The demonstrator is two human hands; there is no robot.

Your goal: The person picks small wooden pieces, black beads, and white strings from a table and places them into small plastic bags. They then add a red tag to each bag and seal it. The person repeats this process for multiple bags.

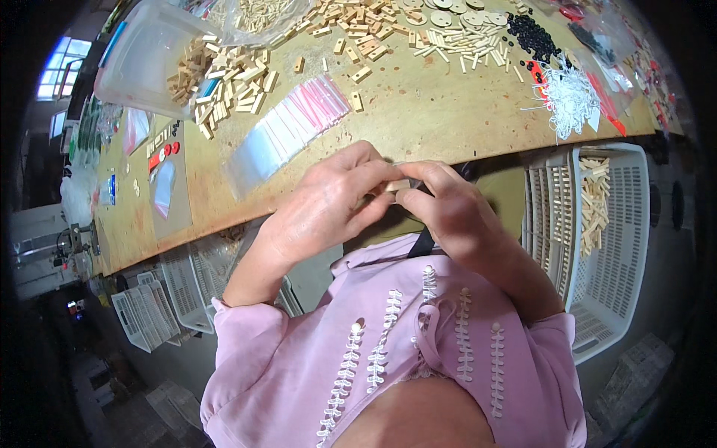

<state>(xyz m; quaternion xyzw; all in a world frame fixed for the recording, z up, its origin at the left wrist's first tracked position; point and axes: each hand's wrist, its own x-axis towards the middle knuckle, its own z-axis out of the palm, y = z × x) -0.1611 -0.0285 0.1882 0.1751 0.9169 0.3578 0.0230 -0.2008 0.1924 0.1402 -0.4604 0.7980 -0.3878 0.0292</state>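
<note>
Both my hands meet at the near edge of the table, close to my body. A small pale wooden block (pixel 398 185) shows between their fingertips. My left hand (pixel 328 196) has its fingers curled and pinched at the block's left end. Thumb and forefinger of my right hand (pixel 450 200) close on its right end. The fingers cover part of the block, so its full shape is hidden. Just beyond my left hand lies a fanned row of clear plastic zip bags (pixel 287 131) with pink strips. A loose wooden block (pixel 357 101) sits past them.
Piles of wooden blocks (pixel 250 78), wooden discs (pixel 442 18), short sticks (pixel 470 46), black beads (pixel 532 37) and white strings (pixel 567 101) cover the far table. A clear plastic bin (pixel 146 60) stands at left. White baskets (pixel 616 276) sit below the edge at right.
</note>
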